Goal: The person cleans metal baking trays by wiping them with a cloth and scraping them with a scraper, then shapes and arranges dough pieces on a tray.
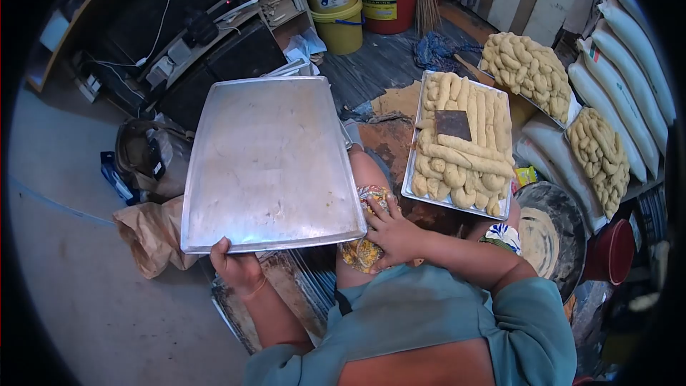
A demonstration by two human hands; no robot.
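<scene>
A large flat metal baking tray (271,164) lies across the left of the view, its surface bare. My left hand (236,269) grips its near edge, thumb on top and the fingers underneath partly hidden. On the patterned cloth over my thigh rests my right hand (389,236), fingers spread, holding nothing; its fingertips are close to the tray's right corner. To the right of that hand, a second tray (409,171) bears rolled dough strips (471,154) and rounded dough pieces. A dark rectangular scraper-like plate (453,125) lies on the strips.
More dough pieces are piled at the right (525,71) and lower right (599,157), near stacked white sacks (614,93). A dark basin (564,221) with pale contents sits beside a red bucket (611,250). Stacked trays (293,286) lie below the held tray, near a brown paper bag (153,236).
</scene>
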